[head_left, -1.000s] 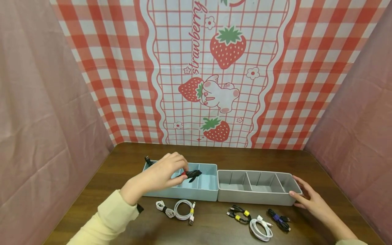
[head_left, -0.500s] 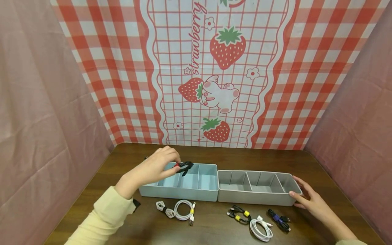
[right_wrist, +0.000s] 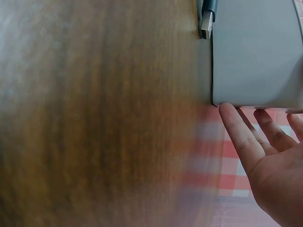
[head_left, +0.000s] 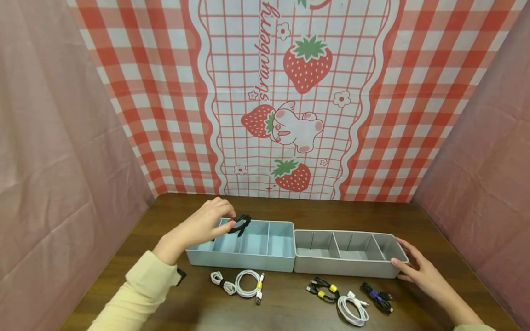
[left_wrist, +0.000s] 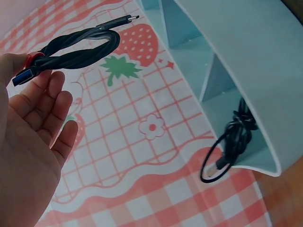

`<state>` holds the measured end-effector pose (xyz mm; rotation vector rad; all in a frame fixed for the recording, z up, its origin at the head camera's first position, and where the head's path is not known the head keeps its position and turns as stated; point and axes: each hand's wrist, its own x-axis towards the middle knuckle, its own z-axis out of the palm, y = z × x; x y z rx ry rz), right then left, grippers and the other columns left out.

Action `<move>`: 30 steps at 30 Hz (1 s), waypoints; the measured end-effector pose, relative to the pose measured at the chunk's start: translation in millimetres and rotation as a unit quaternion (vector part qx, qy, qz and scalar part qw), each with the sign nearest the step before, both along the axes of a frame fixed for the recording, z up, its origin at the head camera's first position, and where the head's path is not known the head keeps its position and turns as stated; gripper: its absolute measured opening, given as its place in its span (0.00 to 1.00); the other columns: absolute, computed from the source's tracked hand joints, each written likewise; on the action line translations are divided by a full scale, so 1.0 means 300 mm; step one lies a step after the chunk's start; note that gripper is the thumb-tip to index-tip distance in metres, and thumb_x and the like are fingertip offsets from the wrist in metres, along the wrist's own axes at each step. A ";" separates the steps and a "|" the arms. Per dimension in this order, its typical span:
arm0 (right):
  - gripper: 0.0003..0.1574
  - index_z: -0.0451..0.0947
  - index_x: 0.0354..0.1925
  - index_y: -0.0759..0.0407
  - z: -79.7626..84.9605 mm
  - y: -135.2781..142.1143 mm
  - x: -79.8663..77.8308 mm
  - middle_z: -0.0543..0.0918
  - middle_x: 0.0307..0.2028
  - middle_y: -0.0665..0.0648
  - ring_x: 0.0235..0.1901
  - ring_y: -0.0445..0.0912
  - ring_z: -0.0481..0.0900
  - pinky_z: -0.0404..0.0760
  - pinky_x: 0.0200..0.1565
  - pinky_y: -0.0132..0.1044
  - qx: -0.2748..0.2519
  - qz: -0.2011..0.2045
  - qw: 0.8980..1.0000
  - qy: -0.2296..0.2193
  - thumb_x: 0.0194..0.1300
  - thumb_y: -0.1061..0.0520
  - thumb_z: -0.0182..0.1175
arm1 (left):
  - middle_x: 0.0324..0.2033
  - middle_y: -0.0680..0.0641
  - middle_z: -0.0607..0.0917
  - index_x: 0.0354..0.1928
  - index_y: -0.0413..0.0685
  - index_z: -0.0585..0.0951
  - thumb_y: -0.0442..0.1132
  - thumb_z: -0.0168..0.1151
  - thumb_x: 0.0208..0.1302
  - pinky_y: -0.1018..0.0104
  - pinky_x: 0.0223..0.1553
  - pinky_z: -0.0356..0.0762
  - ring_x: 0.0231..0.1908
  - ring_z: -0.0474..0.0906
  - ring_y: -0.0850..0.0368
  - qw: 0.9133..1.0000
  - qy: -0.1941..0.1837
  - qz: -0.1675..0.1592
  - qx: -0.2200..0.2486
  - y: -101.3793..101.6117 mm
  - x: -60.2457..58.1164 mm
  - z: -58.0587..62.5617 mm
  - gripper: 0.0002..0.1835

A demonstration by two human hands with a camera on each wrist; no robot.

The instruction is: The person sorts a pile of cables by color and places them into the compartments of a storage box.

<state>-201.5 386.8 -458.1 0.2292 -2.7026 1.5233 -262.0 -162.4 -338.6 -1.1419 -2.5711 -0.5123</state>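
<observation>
My left hand (head_left: 207, 221) pinches a coiled black USB cable (head_left: 247, 219) by its red tie, above the left part of a light blue divided box (head_left: 242, 260). In the left wrist view the cable's blue-lined plug sticks out beside the thumb, while the other fingers curve loosely below. Another black cable (left_wrist: 238, 135) lies bundled in the blue box's end compartment, one loop over the rim. My right hand (head_left: 422, 269) rests against the right end of a grey divided box (head_left: 345, 266). Its fingers are fairly straight, with fingertips touching the end wall in the right wrist view.
Along the front of the boxes lie a white cable with a black tie (head_left: 223, 282), a white cable with a yellow tie (head_left: 239, 288), a black cable with yellow ties (head_left: 316, 294), a white coil (head_left: 348, 317) and a black cable with a purple tie (head_left: 377, 298).
My left hand has moved left above the blue box with the black USB cable, now over its left part. My right hand has stayed at the grey box's end.
</observation>
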 end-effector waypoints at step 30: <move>0.42 0.39 0.72 0.64 0.004 -0.002 0.003 0.58 0.60 0.79 0.40 0.24 0.72 0.82 0.35 0.45 -0.005 0.006 1.000 0.000 0.71 0.59 0.51 | 0.31 0.54 0.77 0.32 0.50 0.78 0.40 0.62 0.63 0.57 0.41 0.67 0.38 0.70 0.56 0.997 -0.068 0.038 0.014 -0.054 -0.116 -0.220 0.04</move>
